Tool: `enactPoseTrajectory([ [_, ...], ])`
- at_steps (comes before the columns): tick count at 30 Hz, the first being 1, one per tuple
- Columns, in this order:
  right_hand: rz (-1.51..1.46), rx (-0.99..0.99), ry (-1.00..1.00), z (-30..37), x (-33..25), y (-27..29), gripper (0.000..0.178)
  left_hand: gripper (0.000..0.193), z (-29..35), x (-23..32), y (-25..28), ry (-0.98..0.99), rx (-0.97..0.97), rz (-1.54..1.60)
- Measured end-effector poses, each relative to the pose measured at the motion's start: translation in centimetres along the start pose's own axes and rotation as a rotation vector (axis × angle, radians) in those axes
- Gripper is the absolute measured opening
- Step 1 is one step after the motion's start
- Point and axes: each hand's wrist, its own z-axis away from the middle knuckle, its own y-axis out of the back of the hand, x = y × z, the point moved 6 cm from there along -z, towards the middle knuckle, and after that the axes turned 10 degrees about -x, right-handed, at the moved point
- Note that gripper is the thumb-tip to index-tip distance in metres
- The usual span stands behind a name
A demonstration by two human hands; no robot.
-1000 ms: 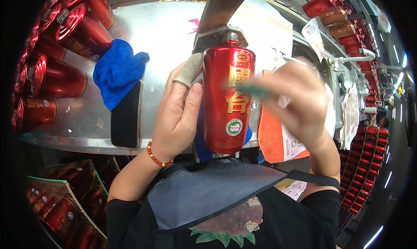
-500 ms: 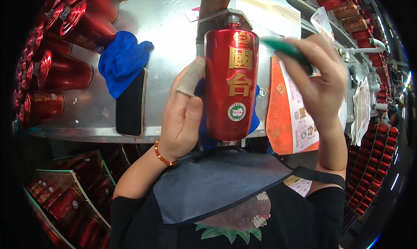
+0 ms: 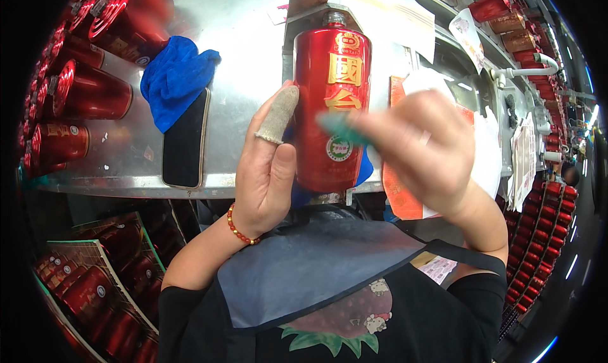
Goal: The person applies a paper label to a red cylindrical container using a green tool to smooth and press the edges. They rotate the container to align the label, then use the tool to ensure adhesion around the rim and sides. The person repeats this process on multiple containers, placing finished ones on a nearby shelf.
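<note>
At centre frame: red bottle (image 3: 311, 106), one, over the tabletop (image 3: 244, 52); long axis running nearly straight up the picture, neck toward the upper edge.

Left hand (image 3: 265, 173): nearer of the two, just left of the bottle; sheathed fingertip against its left wall. Grip: whether clamped or merely resting, cannot be told.

Right hand (image 3: 430, 151): right of centre, blurred; grip closed on a green tool (image 3: 345, 128), which points leftward across the bottle's lower front, athwart its axis. Contact of tip with bottle: not discernible.

Upper left: blue cloth (image 3: 176, 78), overlapping a phone (image 3: 185, 144).

Differences from half a second ago: tool, then clear of the bottle beside its upper right, now over its lower front; bottle's upright lie in the frame unchanged.
</note>
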Motion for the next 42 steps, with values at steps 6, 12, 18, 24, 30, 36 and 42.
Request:
enactPoseTrajectory([
  [6,-0.189,0.021,-0.176,0.7,-0.8,0.0,0.028,0.064,0.2,-0.2,0.0,0.020,0.003,-0.043],
  [12,-0.303,0.014,-0.363,1.5,0.0,0.1,0.028,0.068,0.3,-0.2,-0.2,0.002,-0.001,-0.118],
  [18,-0.517,0.028,-0.594,-0.4,6.8,-0.6,0.024,0.069,0.0,0.7,-0.5,-0.030,0.001,-0.159],
  [24,-0.360,-0.112,-0.392,-3.7,5.4,-0.3,0.021,0.068,-0.1,0.9,-0.4,-0.042,0.006,-0.195],
  [30,-0.279,-0.188,-0.393,-4.8,5.7,0.1,0.021,0.067,-0.3,0.8,-0.3,-0.034,0.018,-0.090],
  [36,-0.230,-0.125,-0.270,-5.4,5.6,0.3,0.020,0.068,-0.1,0.4,-0.4,-0.027,0.024,-0.040],
  [42,-0.165,-0.110,-0.214,-5.2,6.1,1.1,0.019,0.073,-0.2,0.8,-0.1,-0.034,-0.012,-0.138],
])
